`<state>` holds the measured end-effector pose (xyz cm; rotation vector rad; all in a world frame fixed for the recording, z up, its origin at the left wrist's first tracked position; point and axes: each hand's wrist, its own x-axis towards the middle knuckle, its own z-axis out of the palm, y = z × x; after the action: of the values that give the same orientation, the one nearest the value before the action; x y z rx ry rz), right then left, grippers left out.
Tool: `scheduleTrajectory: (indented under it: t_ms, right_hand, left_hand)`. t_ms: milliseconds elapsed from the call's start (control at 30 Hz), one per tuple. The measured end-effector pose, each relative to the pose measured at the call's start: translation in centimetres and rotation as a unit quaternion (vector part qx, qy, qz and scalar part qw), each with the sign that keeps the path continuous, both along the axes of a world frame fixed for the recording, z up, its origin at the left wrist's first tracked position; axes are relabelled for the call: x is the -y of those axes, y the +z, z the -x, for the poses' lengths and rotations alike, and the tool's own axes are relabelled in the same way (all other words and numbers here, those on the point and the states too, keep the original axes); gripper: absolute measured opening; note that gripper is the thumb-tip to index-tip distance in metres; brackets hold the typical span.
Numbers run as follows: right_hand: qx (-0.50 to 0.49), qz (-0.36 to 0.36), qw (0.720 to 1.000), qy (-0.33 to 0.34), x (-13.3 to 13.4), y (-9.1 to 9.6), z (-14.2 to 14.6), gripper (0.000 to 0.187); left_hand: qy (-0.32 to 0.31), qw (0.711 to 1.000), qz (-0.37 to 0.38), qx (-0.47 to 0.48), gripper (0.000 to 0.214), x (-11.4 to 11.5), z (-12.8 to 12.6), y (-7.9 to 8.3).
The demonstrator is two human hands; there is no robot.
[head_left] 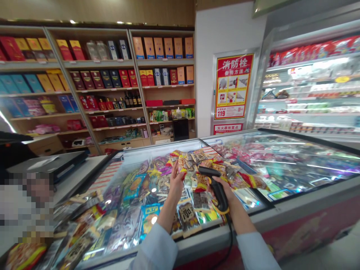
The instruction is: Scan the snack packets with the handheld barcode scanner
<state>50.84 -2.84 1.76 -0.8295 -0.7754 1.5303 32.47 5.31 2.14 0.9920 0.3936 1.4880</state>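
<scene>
My left hand (175, 183) is closed around a yellow-and-red snack packet (182, 164), held up over the glass top of a chest freezer. To its right, my right hand (226, 189) grips a black barcode scanner (220, 195) with yellow trim by its handle. The scanner head points left, towards the packet, and a dark cable hangs from the handle's bottom. Whether the trigger is pressed cannot be made out. Around both hands lie loose snack packets, among them a black-and-tan packet (188, 217) near the front edge and a red-and-yellow packet (254, 181) on the right.
More packets (81, 225) are heaped at the left, beside a partly blurred-out person (26, 206). A cash drawer (53, 165) sits on the left counter. Behind stand shelves of boxed bottles (159, 48); a lit refrigerated display (312, 90) is at the right.
</scene>
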Motion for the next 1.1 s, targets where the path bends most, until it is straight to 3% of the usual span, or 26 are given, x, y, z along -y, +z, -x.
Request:
scheduleTrajectory:
  t_ms: [333, 800, 1100]
  right_hand:
    - [0.003, -0.002, 1.0, -0.006, 0.1, -0.1, 0.0, 0.029]
    - [0.005, -0.005, 1.0, 0.006, 0.0, -0.4, -0.1, 0.029]
    - [0.001, -0.031, 0.998, -0.047, -0.5, 2.1, 1.4, 0.032]
  left_hand:
    - [-0.01, 1.0, 0.011, 0.011, 0.079, 0.3, -0.1, 0.3]
    - [0.005, 1.0, -0.001, -0.011, 0.068, 0.5, -0.1, 0.4]
    - [0.035, 0.999, 0.019, -0.025, 0.073, 0.9, 0.6, 1.7]
